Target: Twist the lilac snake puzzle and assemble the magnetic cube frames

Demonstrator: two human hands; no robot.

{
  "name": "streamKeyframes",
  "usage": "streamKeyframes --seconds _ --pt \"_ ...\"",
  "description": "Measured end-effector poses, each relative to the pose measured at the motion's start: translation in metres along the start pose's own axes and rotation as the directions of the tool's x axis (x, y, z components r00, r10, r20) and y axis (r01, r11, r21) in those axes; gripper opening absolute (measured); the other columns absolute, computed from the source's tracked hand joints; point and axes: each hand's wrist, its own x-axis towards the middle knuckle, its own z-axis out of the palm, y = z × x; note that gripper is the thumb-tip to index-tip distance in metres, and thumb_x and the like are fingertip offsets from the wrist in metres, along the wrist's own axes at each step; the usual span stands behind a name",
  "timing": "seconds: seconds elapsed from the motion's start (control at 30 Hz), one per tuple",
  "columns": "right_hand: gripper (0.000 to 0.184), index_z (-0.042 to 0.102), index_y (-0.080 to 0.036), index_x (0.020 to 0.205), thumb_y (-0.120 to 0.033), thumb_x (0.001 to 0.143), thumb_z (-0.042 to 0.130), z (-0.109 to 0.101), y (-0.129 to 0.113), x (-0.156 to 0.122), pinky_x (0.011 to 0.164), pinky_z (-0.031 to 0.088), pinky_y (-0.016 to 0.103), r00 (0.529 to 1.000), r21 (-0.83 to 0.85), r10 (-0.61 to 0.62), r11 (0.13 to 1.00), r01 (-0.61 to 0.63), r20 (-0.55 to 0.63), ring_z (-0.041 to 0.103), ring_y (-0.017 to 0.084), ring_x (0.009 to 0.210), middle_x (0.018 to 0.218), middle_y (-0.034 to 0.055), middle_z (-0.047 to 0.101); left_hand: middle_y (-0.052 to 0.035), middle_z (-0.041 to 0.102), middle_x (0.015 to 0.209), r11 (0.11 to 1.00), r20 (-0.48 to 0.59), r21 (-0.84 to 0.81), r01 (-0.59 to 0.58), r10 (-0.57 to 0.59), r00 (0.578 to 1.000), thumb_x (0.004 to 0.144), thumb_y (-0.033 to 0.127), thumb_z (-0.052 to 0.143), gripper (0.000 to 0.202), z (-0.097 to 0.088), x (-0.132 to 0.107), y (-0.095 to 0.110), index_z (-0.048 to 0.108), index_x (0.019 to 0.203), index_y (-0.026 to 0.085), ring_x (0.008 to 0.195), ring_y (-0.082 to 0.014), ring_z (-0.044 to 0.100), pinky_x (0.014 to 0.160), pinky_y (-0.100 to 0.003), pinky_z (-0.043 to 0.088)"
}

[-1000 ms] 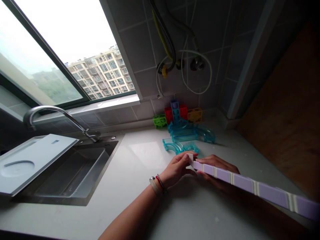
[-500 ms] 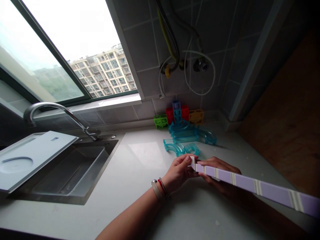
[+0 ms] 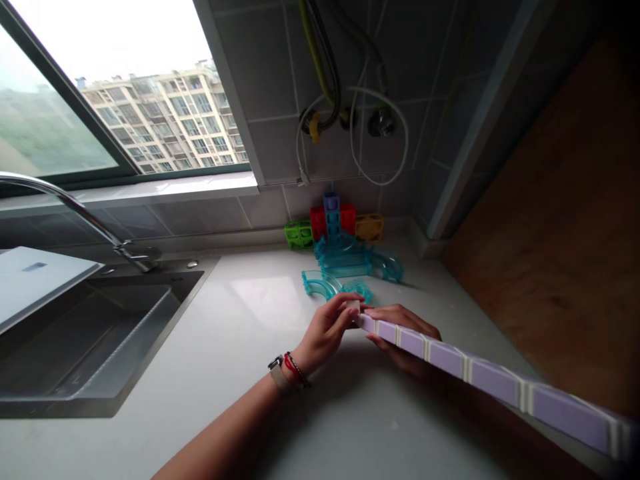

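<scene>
Left hand point(image 3: 323, 331) and right hand point(image 3: 407, 320) hold one end of a lilac-and-white segmented strip point(image 3: 447, 358), lower center, below translucent turquoise plastic pieces point(image 3: 347, 265); metal sink point(image 3: 60, 408), lower left.

From my end I see a curved chrome faucet point(image 3: 90, 221) at a rectangular steel sink point(image 3: 153, 343), near a dark-framed glass window point(image 3: 113, 90).

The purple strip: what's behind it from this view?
The right hand shows above and below the purple strip; the strip covers the hand's middle, so that part cannot be seen.
</scene>
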Motion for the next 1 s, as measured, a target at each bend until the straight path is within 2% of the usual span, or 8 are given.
streamKeyframes --seconds 0.13,0.27,0.37,0.47,0.6,0.73,0.87,1.0 --pt "0.035 0.068 -0.027 0.127 -0.019 0.093 0.073 0.001 0.007 -0.002 0.096 0.063 0.038 0.999 0.007 -0.042 0.999 0.042 0.034 0.075 0.026 0.109 0.117 0.008 0.076 -0.0039 0.064 0.096 0.997 0.006 0.016 0.081 -0.081 0.997 0.097 0.053 0.064 0.039 0.0 0.0 0.002 0.064 0.112 0.017 0.086 -0.0169 0.066 0.075 -0.03 0.062" --pt "0.037 0.067 -0.025 0.128 -0.015 0.092 0.072 -0.001 0.014 -0.001 0.096 0.063 0.037 0.991 -0.017 -0.121 0.992 0.122 0.064 0.075 0.025 0.109 0.119 0.0088 0.076 -0.0003 0.061 0.086 0.97 -0.002 -0.132 0.204 -0.206 0.979 0.095 0.055 0.065 0.04 0.004 0.0 -0.002 0.06 0.098 0.016 0.075 -0.0132 0.066 0.077 -0.03 0.062" --pt "0.037 0.068 -0.023 0.127 -0.013 0.091 0.072 -0.004 0.015 0.004 0.095 0.063 0.035 0.981 -0.032 -0.163 0.985 0.167 0.105 0.076 0.024 0.109 0.119 0.0095 0.077 0.0006 0.06 0.084 0.952 -0.007 -0.199 0.232 -0.238 0.971 0.093 0.055 0.069 0.041 0.007 0.0 -0.006 0.058 0.095 0.016 0.074 -0.0129 0.065 0.076 -0.03 0.062" --pt "0.04 0.068 -0.022 0.129 -0.016 0.09 0.076 -0.007 0.014 0.007 0.097 0.063 0.033 0.977 -0.054 -0.172 0.982 0.18 0.125 0.076 0.024 0.109 0.119 0.0096 0.078 -0.001 0.061 0.092 0.977 -0.032 -0.136 0.162 -0.168 0.985 0.096 0.054 0.065 0.038 0.007 -0.001 -0.005 0.061 0.105 0.017 0.082 -0.0147 0.065 0.074 -0.029 0.063" --pt "0.047 0.066 -0.022 0.134 -0.023 0.089 0.08 -0.008 0.014 0.005 0.097 0.062 0.034 0.978 -0.075 -0.166 0.982 0.176 0.126 0.075 0.025 0.111 0.122 0.0102 0.077 -0.0043 0.062 0.108 0.999 -0.072 0.051 -0.005 0.008 0.997 0.102 0.049 0.057 0.031 0.005 -0.001 -0.004 0.06 0.115 0.021 0.084 -0.014 0.065 0.073 -0.027 0.062" --pt "0.045 0.067 -0.021 0.132 -0.025 0.089 0.08 -0.006 0.017 0.002 0.099 0.061 0.037 0.984 -0.099 -0.131 0.985 0.143 0.117 0.073 0.027 0.115 0.125 0.0113 0.075 -0.0057 0.066 0.103 0.975 -0.056 0.204 -0.088 0.101 0.993 0.103 0.046 0.055 0.032 0.0 0.001 -0.006 0.063 0.119 0.02 0.082 -0.0144 0.064 0.07 -0.025 0.058" --pt "0.04 0.067 -0.02 0.129 -0.016 0.09 0.076 -0.005 0.02 0.001 0.102 0.06 0.036 0.98 -0.102 -0.169 0.978 0.18 0.107 0.073 0.026 0.116 0.126 0.0118 0.074 -0.0046 0.068 0.09 0.963 -0.059 0.247 -0.112 0.13 0.99 0.103 0.044 0.057 0.032 -0.002 0.002 -0.007 0.065 0.119 0.018 0.074 -0.0143 0.065 0.071 -0.027 0.057" --pt "0.038 0.068 -0.021 0.124 -0.011 0.088 0.075 -0.003 0.023 -0.001 0.095 0.063 0.034 0.979 -0.055 -0.176 0.982 0.183 0.102 0.076 0.024 0.107 0.116 0.01 0.076 -0.0058 0.069 0.089 0.982 -0.085 0.181 -0.054 0.07 0.994 0.099 0.046 0.063 0.032 0.001 0.001 -0.006 0.067 0.107 0.015 0.08 -0.0177 0.068 0.078 -0.031 0.059"
